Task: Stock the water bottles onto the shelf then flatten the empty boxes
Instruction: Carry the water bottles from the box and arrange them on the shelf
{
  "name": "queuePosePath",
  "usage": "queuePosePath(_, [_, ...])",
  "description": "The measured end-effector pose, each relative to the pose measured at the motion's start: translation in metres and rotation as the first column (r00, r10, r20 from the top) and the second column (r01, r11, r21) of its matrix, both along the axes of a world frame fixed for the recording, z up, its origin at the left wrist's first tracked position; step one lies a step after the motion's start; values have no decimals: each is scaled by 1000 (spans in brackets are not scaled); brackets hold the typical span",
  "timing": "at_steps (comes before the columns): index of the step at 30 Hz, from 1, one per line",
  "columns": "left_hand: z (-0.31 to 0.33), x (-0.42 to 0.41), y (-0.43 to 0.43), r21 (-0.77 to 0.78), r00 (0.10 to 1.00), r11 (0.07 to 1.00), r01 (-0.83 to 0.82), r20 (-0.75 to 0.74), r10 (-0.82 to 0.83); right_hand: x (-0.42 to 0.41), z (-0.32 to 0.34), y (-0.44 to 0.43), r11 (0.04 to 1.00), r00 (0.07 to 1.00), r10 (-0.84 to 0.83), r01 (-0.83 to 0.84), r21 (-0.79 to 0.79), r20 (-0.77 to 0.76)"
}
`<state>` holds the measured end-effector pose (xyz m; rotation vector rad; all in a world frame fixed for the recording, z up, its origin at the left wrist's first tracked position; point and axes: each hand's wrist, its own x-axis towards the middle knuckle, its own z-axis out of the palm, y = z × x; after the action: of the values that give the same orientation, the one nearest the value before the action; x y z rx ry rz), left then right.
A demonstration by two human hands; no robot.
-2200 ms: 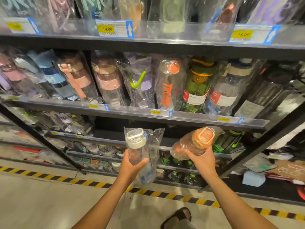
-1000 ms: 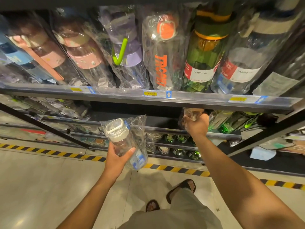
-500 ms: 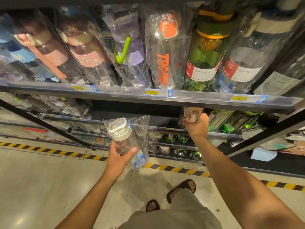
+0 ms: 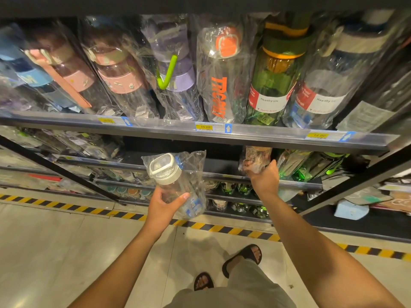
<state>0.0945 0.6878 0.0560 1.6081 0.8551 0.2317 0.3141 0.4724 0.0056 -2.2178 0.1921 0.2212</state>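
My left hand (image 4: 163,206) grips a clear water bottle with a white lid (image 4: 172,181), wrapped in a plastic bag, held upright in front of the shelving. My right hand (image 4: 263,177) holds the bagged orange bottle (image 4: 255,158) at the front of the lower shelf (image 4: 222,175), its upper part hidden under the shelf above. That upper shelf (image 4: 178,132) carries a row of bagged bottles, among them an orange-lettered one (image 4: 222,74) and a green one (image 4: 273,74).
Green bottles (image 4: 311,165) lie on the lower shelf right of my right hand. More stock fills the shelves below. A black diagonal brace (image 4: 66,172) crosses at left. Yellow-black tape (image 4: 222,228) lines the floor. My sandalled feet (image 4: 242,258) stand below.
My right hand has carried the orange bottle from mid-air up under the upper shelf onto the lower shelf. My left hand has kept its bottle nearly still. My head has come closer to the shelves.
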Motion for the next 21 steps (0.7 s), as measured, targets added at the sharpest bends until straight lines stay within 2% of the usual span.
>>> queuePosePath(4, [6, 23, -5, 67, 998, 997, 49, 27, -51, -19, 4, -17, 997, 997, 61, -63, -49, -40])
queuePosePath(8, [4, 52, -10, 13, 994, 996, 88, 71, -89, -33, 7, -44, 986, 986, 154, -158, -53, -69])
queuePosePath(12, [-5, 77, -12, 12, 981, 984, 178, 77, -179, -39, 16, -66, 982, 978, 167, -176, -63, -126])
queuePosePath(16, [-9, 97, -20, 32, 959, 971, 237, 153, -239, -41, 16, -83, 974, 974, 182, -197, -109, -136])
queuePosePath(21, [-16, 118, -22, 17, 945, 967, 253, 209, -251, -44, 16, -94, 970, 970, 197, -214, -115, -142])
